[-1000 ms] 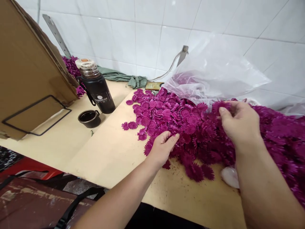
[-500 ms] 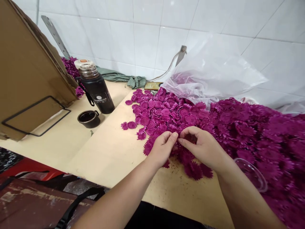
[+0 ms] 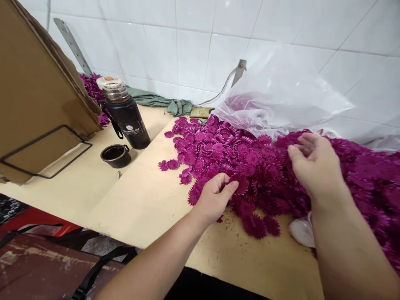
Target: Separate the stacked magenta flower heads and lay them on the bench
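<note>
Between thumb and fingers, my left hand (image 3: 217, 196) pinches a magenta artificial flower head (image 3: 240, 184) with narrow toothed petals. Raised over the right part of the flower pile (image 3: 218, 148), my right hand (image 3: 315, 166) has its thumb and fingers apart, with nothing visible between them. The pile of similar magenta flower heads spreads across the pale tabletop (image 3: 137, 200) and rises toward the right. A few flower heads (image 3: 261, 225) lie near the front, below my left hand. Beside my right forearm, a clear plastic dish (image 3: 302, 231) is partly hidden.
A black bottle (image 3: 129, 121) and a small dark cup (image 3: 115, 156) stand at the left. Behind them leans a cardboard sheet (image 3: 40, 83) with a black wire frame (image 3: 46, 137). A clear plastic bag (image 3: 281, 96) lies behind the pile, against the tiled wall (image 3: 193, 46).
My right hand has left my left hand, moved right and up over the pile, and opened. My left hand stays nearly in place, and the flower head in it now shows.
</note>
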Action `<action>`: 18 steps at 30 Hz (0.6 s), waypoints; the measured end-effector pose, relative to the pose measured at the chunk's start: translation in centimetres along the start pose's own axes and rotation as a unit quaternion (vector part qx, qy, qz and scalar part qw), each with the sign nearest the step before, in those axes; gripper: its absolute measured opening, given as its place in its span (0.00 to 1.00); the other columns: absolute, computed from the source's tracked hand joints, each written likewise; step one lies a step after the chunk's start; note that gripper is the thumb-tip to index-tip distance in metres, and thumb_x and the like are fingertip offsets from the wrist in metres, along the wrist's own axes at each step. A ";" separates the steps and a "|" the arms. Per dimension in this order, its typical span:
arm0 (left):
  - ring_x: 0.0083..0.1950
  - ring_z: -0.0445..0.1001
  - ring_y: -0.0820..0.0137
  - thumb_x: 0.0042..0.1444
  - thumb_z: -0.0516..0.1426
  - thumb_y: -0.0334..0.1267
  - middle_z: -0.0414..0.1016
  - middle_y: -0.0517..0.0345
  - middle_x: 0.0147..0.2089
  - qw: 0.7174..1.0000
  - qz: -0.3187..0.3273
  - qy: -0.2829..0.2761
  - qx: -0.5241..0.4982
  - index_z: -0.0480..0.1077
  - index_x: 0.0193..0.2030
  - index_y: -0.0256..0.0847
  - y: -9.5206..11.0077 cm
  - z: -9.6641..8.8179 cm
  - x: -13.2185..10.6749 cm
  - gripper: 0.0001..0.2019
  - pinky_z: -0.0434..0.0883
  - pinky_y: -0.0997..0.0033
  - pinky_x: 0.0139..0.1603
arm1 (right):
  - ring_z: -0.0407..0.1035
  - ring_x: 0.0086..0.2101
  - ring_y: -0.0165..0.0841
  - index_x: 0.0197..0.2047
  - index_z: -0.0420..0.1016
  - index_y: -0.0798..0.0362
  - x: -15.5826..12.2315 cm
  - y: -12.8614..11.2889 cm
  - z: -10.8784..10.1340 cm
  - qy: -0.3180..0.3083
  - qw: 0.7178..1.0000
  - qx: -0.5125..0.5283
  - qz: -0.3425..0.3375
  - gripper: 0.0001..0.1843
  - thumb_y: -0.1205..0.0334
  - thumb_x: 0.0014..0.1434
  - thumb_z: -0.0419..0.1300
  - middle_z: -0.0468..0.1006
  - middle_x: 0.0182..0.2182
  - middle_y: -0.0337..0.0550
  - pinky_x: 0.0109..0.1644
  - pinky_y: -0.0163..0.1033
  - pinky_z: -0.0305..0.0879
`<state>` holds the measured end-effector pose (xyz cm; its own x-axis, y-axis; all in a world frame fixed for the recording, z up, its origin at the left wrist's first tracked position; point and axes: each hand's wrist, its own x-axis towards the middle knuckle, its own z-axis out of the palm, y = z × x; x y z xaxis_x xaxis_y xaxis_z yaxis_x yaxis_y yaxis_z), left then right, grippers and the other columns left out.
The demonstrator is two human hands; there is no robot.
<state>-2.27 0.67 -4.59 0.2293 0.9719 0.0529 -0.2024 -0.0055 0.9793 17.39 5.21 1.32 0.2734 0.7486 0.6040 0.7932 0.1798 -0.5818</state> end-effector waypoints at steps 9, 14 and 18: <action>0.23 0.46 0.79 0.44 0.61 0.55 0.47 0.70 0.20 0.995 -0.032 0.033 -0.087 0.50 0.19 0.41 -0.4 0.0 0.3 0.26 0.47 0.74 0.24 | 0.72 0.33 0.36 0.33 0.75 0.52 -6.3 -6.1 0.2 -0.351 0.931 0.098 -0.012 0.09 0.56 0.54 0.59 0.78 0.31 0.42 0.40 0.42 0.68; 0.22 0.48 0.78 0.47 0.55 0.63 0.49 0.69 0.19 1.000 0.000 0.005 -0.026 0.52 0.19 0.41 -0.2 -0.1 0.2 0.27 0.49 0.73 0.24 | 0.69 0.30 0.34 0.28 0.71 0.52 -5.4 -5.5 0.4 -0.407 0.900 0.151 0.019 0.08 0.56 0.51 0.58 0.76 0.27 0.40 0.35 0.39 0.66; 0.24 0.51 0.77 0.50 0.55 0.58 0.51 0.68 0.21 0.999 0.034 -0.014 0.017 0.53 0.21 0.42 -0.1 0.0 0.1 0.24 0.51 0.73 0.25 | 0.66 0.26 0.32 0.24 0.67 0.52 -5.5 -5.4 0.6 -0.341 0.934 0.107 0.014 0.07 0.59 0.50 0.54 0.71 0.23 0.39 0.31 0.38 0.62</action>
<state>-2.21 0.77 -4.69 0.2420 0.9622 0.1253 -0.1862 -0.0807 0.9792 11.25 0.49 0.78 -0.1751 0.9741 0.1429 0.6435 0.2231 -0.7322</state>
